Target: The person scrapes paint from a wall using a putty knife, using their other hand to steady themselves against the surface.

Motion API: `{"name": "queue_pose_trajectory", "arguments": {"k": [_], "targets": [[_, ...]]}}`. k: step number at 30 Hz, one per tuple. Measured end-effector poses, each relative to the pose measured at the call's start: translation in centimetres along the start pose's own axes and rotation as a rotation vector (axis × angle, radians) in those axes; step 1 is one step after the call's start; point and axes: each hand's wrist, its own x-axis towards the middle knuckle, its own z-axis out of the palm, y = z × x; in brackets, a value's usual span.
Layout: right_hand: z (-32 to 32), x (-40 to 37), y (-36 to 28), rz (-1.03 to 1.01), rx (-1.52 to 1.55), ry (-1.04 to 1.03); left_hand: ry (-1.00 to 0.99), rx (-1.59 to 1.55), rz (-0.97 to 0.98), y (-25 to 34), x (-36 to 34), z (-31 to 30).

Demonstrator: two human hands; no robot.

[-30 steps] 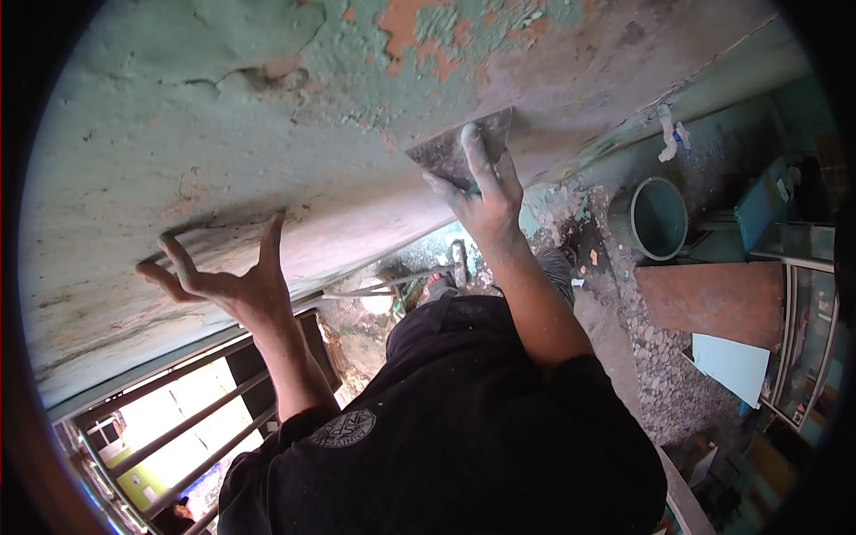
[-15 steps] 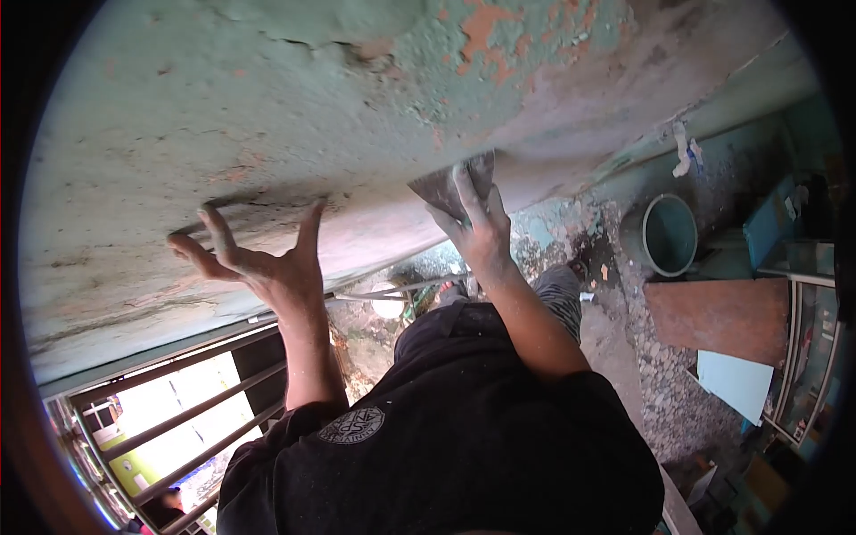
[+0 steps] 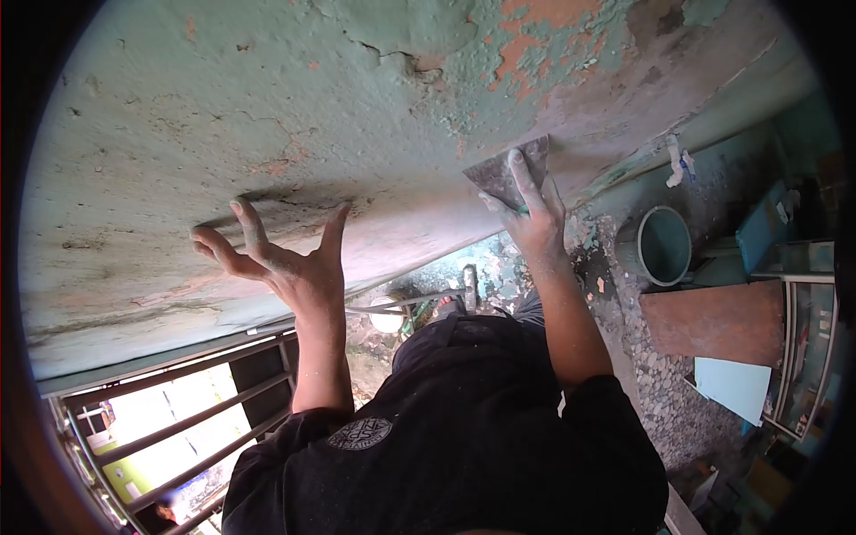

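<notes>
In my right hand [image 3: 538, 218] is a flat, trapezoid metal scraper [image 3: 499, 176], its wide edge close against the wall. One finger lies along the blade; the thumb side is partly hidden. My left hand [image 3: 290, 267] has its fingers spread, the fingertips resting on or very near the wall, and holds nothing. The wall [image 3: 348, 125] is pale green with cracks and flaking paint. Orange-red bare patches [image 3: 526, 49] show above the scraper. Whitish dust covers the fingers of both hands.
A round bucket [image 3: 631, 245] stands at the right beneath a white tap [image 3: 675, 162]. Beyond it are a brown board [image 3: 713, 321], a light blue sheet [image 3: 733, 389] and a glass-fronted cabinet [image 3: 810, 343]. Window bars [image 3: 178, 428] are at lower left. Pebbled floor [image 3: 660, 406] lies at the right.
My right hand has moved right along the wall with the scraper. My left hand appears slightly further right in view, still spread. The whole view has shifted a little.
</notes>
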Motion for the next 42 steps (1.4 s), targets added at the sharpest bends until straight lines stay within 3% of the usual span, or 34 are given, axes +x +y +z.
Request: {"name": "queue_pose_trajectory", "arguments": {"k": [6, 9, 13, 16, 25, 31, 33, 35, 38, 42], "targets": [[-0.1, 1.8, -1.0, -0.079, 0.046, 0.064, -0.005, 0.007, -0.006, 0.0, 0.0, -0.2], [-1.4, 1.5, -0.7, -0.041, 0.019, 0.016, 0.017, -0.001, 0.012, -0.2, 0.0, -0.1], [-2.7, 1.6, 1.9, -0.139, -0.035, -0.052, -0.036, 0.041, -0.020, 0.1, 0.1, -0.4], [-3.3, 1.2, 3.5, -0.223, -0.293, -0.236, -0.028, 0.030, -0.008, 0.6, 0.4, -0.5], [-4.2, 3.7, 2.5, -0.288, -0.149, -0.138, 0.002, 0.014, 0.039, -0.2, 0.1, -0.1], [-5.1, 4.0, 3.4, -0.366, -0.319, -0.242, 0.003, 0.014, 0.011, -0.1, 0.0, -0.1], [-4.9, 4.7, 3.4, -0.351, -0.250, -0.222, 0.008, 0.002, -0.002, -0.4, 0.2, 0.0], [-4.7, 3.9, 5.0, -0.477, -0.328, -0.267, 0.020, -0.028, 0.001, -0.1, 0.0, 0.1], [-5.7, 4.2, 2.7, -0.301, -0.253, -0.234, -0.015, 0.001, -0.016, 0.3, 0.1, -0.3], [-5.5, 4.2, 4.2, -0.327, -0.281, -0.262, -0.027, 0.010, -0.050, 0.7, 0.4, -0.5]]}}
